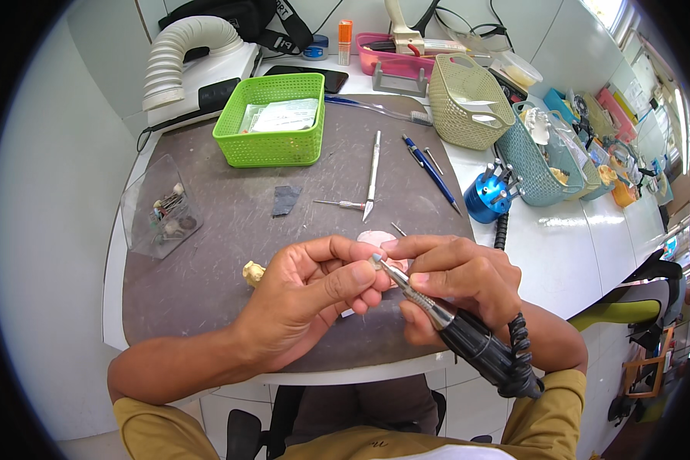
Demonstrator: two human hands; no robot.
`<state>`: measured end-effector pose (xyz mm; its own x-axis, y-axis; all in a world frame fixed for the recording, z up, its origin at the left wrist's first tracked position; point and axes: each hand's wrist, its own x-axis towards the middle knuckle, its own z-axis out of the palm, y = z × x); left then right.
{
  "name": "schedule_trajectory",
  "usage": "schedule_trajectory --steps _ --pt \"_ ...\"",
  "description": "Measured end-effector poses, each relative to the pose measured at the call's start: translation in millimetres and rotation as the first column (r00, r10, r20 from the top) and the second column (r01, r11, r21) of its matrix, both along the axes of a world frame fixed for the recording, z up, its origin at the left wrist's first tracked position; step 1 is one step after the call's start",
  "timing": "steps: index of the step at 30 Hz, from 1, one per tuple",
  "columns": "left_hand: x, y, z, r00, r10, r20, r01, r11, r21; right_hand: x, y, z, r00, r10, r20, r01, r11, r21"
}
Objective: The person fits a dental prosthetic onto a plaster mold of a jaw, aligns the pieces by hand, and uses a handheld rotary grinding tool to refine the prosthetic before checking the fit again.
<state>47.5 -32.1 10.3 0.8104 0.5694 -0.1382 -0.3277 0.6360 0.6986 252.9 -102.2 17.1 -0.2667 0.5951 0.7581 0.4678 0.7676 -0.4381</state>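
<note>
My left hand [308, 295] pinches a tiny whitish piece, perhaps a dental crown [375, 264], between thumb and fingertips; the fingers cover most of it. My right hand [471, 276] is wrapped round a rotary handpiece [479, 351] with a metal nose, black body and coiled cord. Its small tip meets the piece at my left fingertips, and whether they touch I cannot tell. Beneath the hands, a pink and white dental model [376, 238] lies partly hidden on the grey-brown mat [207, 307]. A yellowish tooth cast [253, 274] sits beside my left hand.
A craft knife [373, 172], a thin bur [340, 204], a dark abrasive scrap [286, 201] and a blue pen [435, 176] lie ahead. Around them stand a green basket [272, 149], a clear box [142, 207], a blue bur holder [489, 201] and a beige basket [468, 126].
</note>
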Motion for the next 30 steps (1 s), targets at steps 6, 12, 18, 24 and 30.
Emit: schedule_trajectory --steps 6,12,18,24,30 --pt "1.0 -1.2 0.9 1.000 0.009 -0.021 -0.008 0.999 0.033 4.3 -3.4 -2.2 0.997 0.067 -0.022 -0.069 0.995 -0.070" --pt "1.1 -0.4 0.5 1.000 0.007 -0.022 -0.006 1.000 0.029 4.3 -2.5 -2.5 0.999 0.050 -0.002 -0.050 0.997 -0.050" --pt "-2.1 2.5 -7.3 0.997 -0.036 0.069 0.034 0.999 0.027 2.4 -1.1 -0.8 0.999 0.033 0.012 -0.032 0.999 -0.021" --pt "-2.4 3.0 -8.4 0.997 -0.030 0.072 0.028 0.999 0.024 1.4 -1.7 2.2 1.000 0.025 0.003 -0.025 0.999 -0.037" --pt "-2.5 2.9 -7.4 0.997 -0.033 0.063 0.031 0.999 0.028 1.2 -1.4 0.9 1.000 0.012 -0.003 -0.012 1.000 -0.023"
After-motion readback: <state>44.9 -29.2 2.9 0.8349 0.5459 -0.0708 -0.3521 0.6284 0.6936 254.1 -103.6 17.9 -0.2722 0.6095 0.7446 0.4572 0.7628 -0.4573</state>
